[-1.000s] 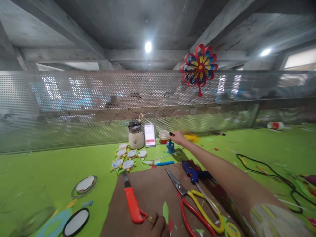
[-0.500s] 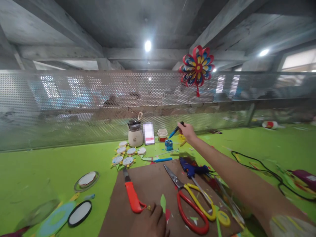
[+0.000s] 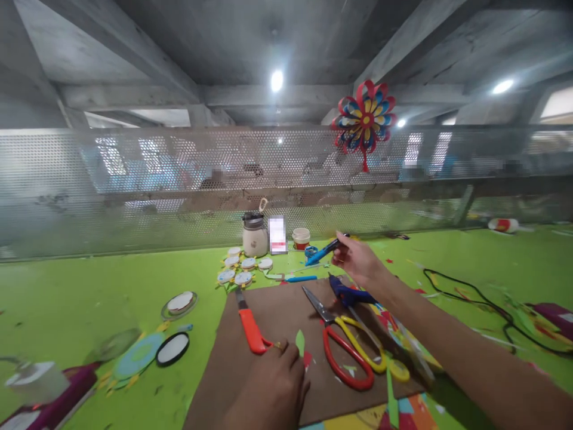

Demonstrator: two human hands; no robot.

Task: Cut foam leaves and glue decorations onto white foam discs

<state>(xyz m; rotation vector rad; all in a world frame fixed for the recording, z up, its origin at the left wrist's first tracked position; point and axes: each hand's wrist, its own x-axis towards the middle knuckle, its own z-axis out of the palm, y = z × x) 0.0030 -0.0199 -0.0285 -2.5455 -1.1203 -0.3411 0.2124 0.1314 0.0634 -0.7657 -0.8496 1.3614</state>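
My right hand (image 3: 358, 260) is raised over the far edge of a brown board (image 3: 277, 322), pinching a blue-tipped brush (image 3: 323, 250) by its dark handle. Just beyond the brush tip stands a small blue pot (image 3: 311, 251). Near the board's front, my left hand (image 3: 273, 391) rests with fingers curled down, pressing beside a small green leaf cut-out (image 3: 300, 342) and touching the end of an orange-handled knife (image 3: 249, 325). Red and yellow scissors (image 3: 347, 346) lie between my two hands.
A blue glue gun (image 3: 347, 294) lies by my right wrist, its black cable (image 3: 474, 304) trailing right. A cream jug (image 3: 255, 234), a white cup (image 3: 301, 237) and several round paper flowers (image 3: 239, 272) sit by the perforated metal screen (image 3: 134, 191). Round lids (image 3: 172, 349) lie at left.
My right hand lifted the brush out of the blue pot and drew it back towards me over the board. My left hand stayed on the board; the view tilted down slightly.
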